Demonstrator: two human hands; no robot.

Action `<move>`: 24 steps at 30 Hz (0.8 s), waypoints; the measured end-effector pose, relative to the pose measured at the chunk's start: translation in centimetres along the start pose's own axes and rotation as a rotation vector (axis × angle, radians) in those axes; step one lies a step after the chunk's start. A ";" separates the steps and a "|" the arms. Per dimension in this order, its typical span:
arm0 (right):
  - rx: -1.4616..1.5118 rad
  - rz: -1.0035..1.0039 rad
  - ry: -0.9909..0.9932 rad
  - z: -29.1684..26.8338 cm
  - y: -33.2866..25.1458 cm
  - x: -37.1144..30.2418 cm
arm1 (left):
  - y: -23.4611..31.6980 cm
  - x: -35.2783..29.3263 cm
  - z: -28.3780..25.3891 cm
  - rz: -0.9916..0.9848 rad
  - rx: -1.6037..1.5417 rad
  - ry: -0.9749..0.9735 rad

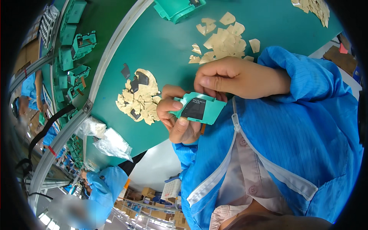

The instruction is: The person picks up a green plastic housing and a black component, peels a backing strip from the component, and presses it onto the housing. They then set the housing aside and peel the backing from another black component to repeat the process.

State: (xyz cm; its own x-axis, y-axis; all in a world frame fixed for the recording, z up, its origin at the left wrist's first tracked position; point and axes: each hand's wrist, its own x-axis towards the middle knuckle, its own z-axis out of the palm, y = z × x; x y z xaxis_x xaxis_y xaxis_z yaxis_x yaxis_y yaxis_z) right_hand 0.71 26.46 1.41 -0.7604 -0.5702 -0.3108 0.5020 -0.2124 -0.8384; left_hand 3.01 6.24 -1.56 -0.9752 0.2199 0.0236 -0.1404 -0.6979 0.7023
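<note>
Green tabletop (168,50), matte, bounded at left by a metal rail (103,65). Nearest: one teal part (216,109), raised off the table in front of the blue jacket (280,134), black label (194,110) facing up. Left hand (167,108): pinching the part at its left end, thumb at the lower edge, a finger lapping the left corner, other fingers mostly hidden behind. Long axis of the part: roughly left to right, dipping slightly to the right, so the free end points away from the left grip. Right hand (239,76): curled just above the part's upper right edge, nearer to that free end; whether its fingertips touch the part or pinch anything cannot be told. Orange strip (202,129): below the part. Beyond the hands: cream scraps (226,44) behind the right; a second cream heap (132,101), bearing dark pieces (142,78), to the left; clear bag (113,143) near the table edge; teal housing (178,9) at the upper edge of view. Farther: more housings (82,44) past the rail; a co-worker (105,188) in blue.
</note>
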 end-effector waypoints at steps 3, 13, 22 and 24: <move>-0.031 0.090 0.013 0.4 -1.2 0.3 | -0.5 0.4 -0.4 0.045 0.006 -0.017; -1.009 -0.350 0.249 -1.8 -9.0 15.2 | 3.4 3.7 -1.1 0.278 0.720 0.384; -1.353 -0.399 0.642 -10.5 -11.7 35.2 | 3.5 4.8 -3.9 0.133 1.842 0.338; -1.400 -0.486 0.756 -11.2 -11.8 34.8 | 3.0 5.6 -3.5 0.160 1.851 0.343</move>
State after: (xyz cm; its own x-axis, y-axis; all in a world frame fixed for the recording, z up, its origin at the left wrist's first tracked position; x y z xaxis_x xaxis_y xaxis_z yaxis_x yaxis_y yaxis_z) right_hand -36.27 18.03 -4.50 -0.9496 -0.0918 0.2998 -0.2414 0.8241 -0.5124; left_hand -3.42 3.01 -1.81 -0.9787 -0.0544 0.1982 0.0509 0.8701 0.4902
